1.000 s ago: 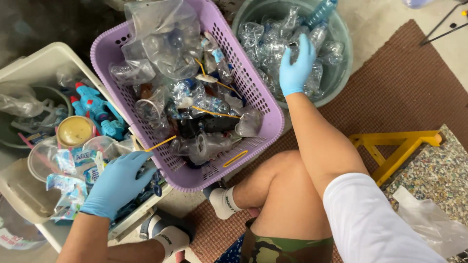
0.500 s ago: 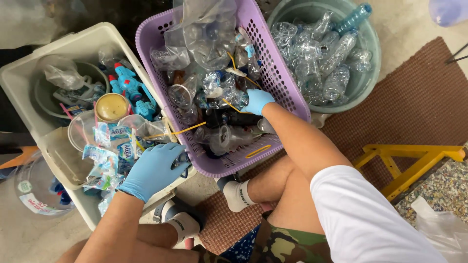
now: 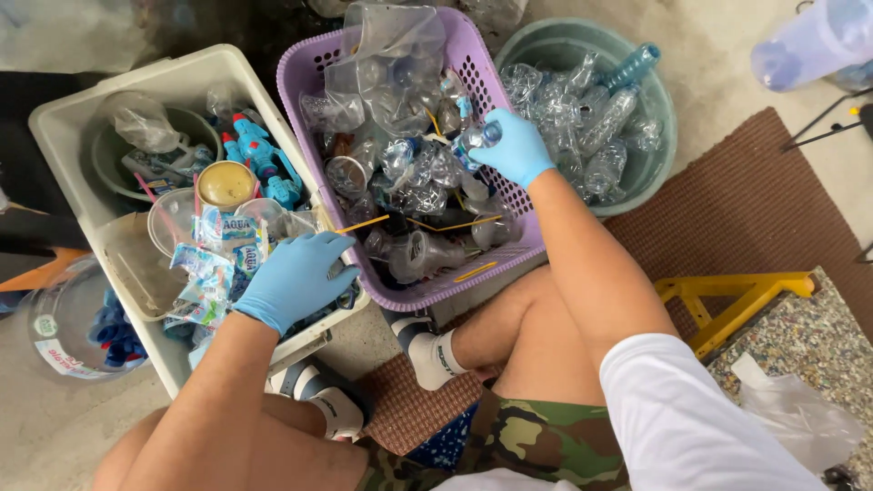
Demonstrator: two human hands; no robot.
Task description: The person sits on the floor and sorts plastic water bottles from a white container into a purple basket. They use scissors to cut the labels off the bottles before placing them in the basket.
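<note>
Right hand: the gloved right hand (image 3: 518, 145) is closed around a small clear plastic bottle (image 3: 475, 138), held above the far right part of the purple basket (image 3: 496, 91).
Left hand: the gloved left hand (image 3: 291, 277) rests with fingers curled on the near edge of the white bin (image 3: 164, 77), over printed cup-lid wrappers (image 3: 214, 264); whether it grips any of them cannot be told.
Purple basket: a perforated plastic basket on the floor between the white bin and the green tub (image 3: 659, 91), filled with crushed clear cups, bottles, thin yellow straws and a crumpled clear bag (image 3: 391, 59) at its far end.
Green tub: a round tub just beside the basket's right wall, holding crushed clear bottles.
White bin: left of the basket, touching it; it holds a bowl, a blue toy figure (image 3: 259, 155), a round gold lid (image 3: 225, 184) and plastic cups.
Floor: a brown mat (image 3: 755, 209) lies under the person's legs, and a yellow frame (image 3: 727, 295) stands at its right edge.
</note>
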